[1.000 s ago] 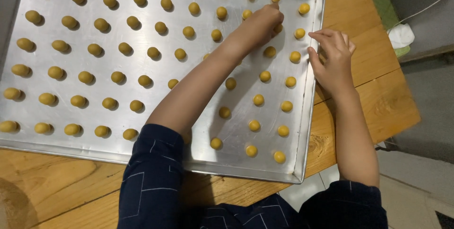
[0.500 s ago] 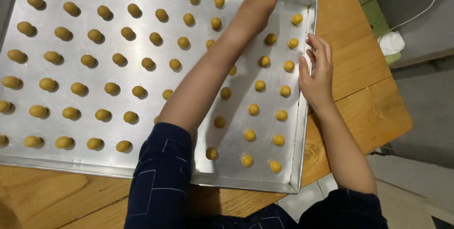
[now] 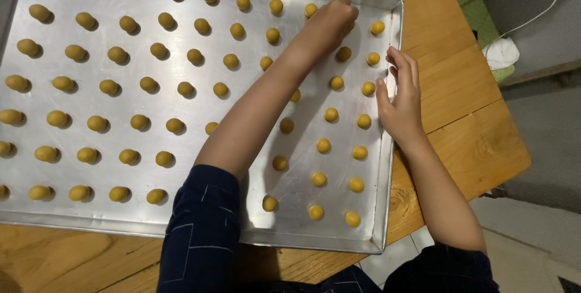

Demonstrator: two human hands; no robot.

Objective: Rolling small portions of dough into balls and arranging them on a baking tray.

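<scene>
Nearest the camera: dark blue sleeves with thin light lines [image 3: 200, 232], both pushed above the elbows, forearms bare. Below them, the wooden table [image 3: 460, 81], with pale floor tiles showing past its near edge.

On the table: a large metal baking tray [image 3: 290, 184], shallow rim, set at a slight angle. It carries rows of small round yellow-brown dough balls [image 3: 163, 158], spaced apart, none touching. Rows run across the whole tray; the right-hand columns look a lighter yellow than the left ones.

Right hand [image 3: 400, 100] rests at the tray's right rim, about mid-length. Fingers together and lightly curled, thumb lying inside on the tray floor, fingertips on or just over the rim. It holds nothing. Nearest ball sits just left of the thumb [image 3: 364, 121].

Left arm crosses diagonally over the tray, covering part of several rows. Left hand [image 3: 330, 22] is at the far right corner area, close to the far rim, fingers bunched and pointing down at the tray floor. Cannot tell if it pinches a ball; fingertips are hidden under the hand. Balls lie just beside it on both sides.

Farthest: a white crumpled cloth [image 3: 501, 52] on a green surface beyond the table's right corner, with a thin white cable above it.
</scene>
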